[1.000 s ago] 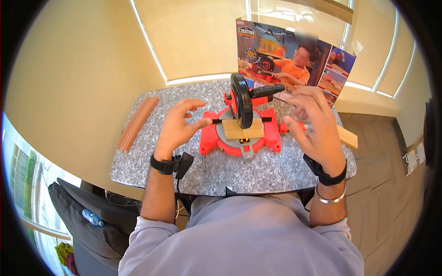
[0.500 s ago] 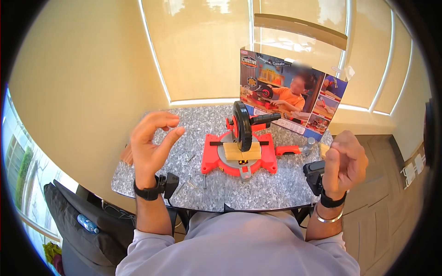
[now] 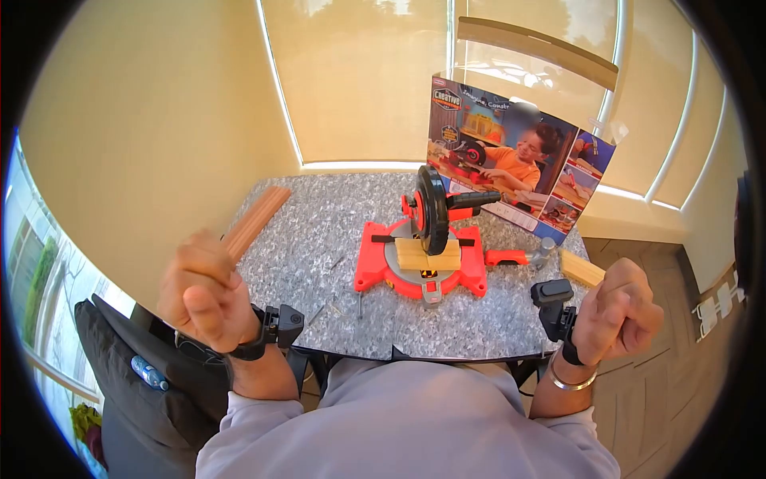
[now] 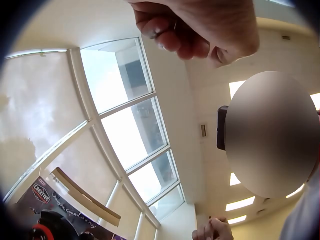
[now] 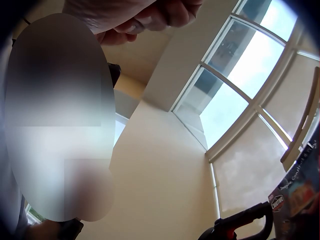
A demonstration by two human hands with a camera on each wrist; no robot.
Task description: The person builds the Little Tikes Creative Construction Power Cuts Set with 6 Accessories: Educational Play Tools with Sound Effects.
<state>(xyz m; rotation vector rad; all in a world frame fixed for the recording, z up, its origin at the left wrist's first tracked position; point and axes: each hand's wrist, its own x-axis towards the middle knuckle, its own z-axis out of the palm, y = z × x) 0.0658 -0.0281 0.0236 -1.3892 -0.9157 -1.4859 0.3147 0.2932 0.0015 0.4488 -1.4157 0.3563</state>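
Both hands are raised off the table, one on each side of the body. Curled fingers show on my left hand (image 3: 206, 299), at the left of the head view, with nothing visible in its grasp. On the right, my right hand (image 3: 618, 315) is likewise curled in and holds nothing that shows. Between them on the table stands a red and black toy miter saw (image 3: 431, 207). A pale wood piece (image 3: 411, 255) lies across its round base, under the black blade. The toy hammer (image 3: 511, 256), red-handled with a grey head, lies right of the saw.
A speckled grey table (image 3: 319, 231) carries everything. A printed toy box (image 3: 511, 160) stands upright at the back right. Reddish-brown strips (image 3: 257, 219) lie at the left, a pale wood block (image 3: 581, 267) at the right edge. Several thin nail-like pieces (image 3: 359, 303) lie near the front left.
Both hands have drawn apart and back from the saw, the left going left and down, the right going right and down. Their fingers have curled in from a more spread pose.
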